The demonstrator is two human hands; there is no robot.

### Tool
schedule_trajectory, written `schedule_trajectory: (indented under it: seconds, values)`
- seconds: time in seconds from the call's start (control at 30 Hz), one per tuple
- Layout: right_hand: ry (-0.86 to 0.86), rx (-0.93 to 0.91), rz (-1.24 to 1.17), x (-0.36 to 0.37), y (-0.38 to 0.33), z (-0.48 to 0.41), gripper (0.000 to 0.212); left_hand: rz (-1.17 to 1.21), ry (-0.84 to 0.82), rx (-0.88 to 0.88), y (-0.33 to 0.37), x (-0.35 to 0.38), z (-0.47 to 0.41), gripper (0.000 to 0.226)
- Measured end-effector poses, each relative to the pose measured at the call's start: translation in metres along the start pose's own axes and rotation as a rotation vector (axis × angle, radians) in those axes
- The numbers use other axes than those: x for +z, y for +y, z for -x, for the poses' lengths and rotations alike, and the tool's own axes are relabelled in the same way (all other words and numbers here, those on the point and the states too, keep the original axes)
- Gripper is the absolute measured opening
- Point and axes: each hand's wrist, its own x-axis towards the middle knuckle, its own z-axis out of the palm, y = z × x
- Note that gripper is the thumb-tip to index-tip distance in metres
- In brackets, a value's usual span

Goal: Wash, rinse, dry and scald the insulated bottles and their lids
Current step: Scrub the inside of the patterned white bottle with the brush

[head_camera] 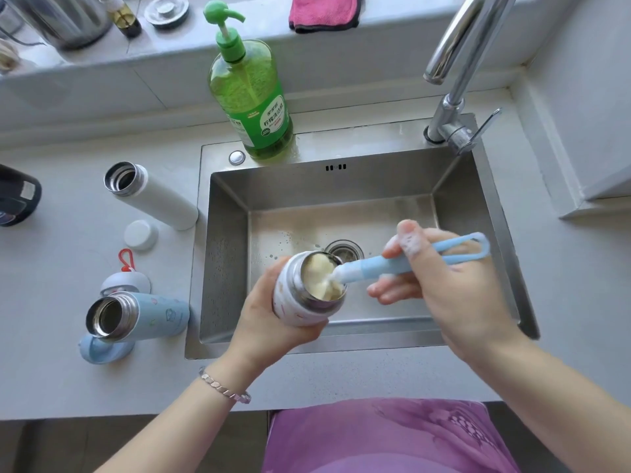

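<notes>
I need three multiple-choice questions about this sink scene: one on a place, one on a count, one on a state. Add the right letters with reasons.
1. Where does the green soap bottle stand? A) on the back rim of the sink B) in a cupboard C) on the floor
2. How many open bottles are on the counter? A) one B) two C) four
3. The patterned bottle in the left hand is: A) capped B) foamy inside, brush in it C) upside down

1 A: its base is on the steel rim.
2 B: the white bottle and the blue bottle.
3 B: the right hand holds the brush in its foam.
</notes>
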Motion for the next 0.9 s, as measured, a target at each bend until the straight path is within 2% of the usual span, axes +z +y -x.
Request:
schedule_trajectory:
  seconds: [0.1, 0.23, 0.37, 0.53, 0.77, 0.9]
  values:
    - [-0.029, 0.024, -0.012, 0.007, 0.003, 0.006, 0.03, -0.056, -0.044, 0.029, 0.0, 0.004, 0.0, 0.076]
    - [0.054, -0.013, -0.043, 0.002, 0.0, 0.0, 0.032, -0.016, -0.028, -0.023, 0.0, 0.001, -0.002, 0.08]
    - [-0.002, 0.031, -0.003, 0.009, 0.006, 0.006, 0.031, -0.083, -0.095, 0.0, -0.001, 0.003, -0.001, 0.078]
    - [0.049, -0.012, -0.024, 0.002, 0.003, 0.0, 0.032, -0.038, -0.09, -0.056, -0.003, 0.0, -0.004, 0.081]
    - [-0.014, -0.122, 0.121, -0.016, 0.0, -0.004, 0.029, -0.082, -0.182, -0.069, -0.001, -0.008, -0.006, 0.079]
    - [-0.109, -0.149, 0.249, -0.026, -0.004, -0.002, 0.027, -0.158, -0.148, -0.036, -0.004, -0.016, -0.003, 0.078]
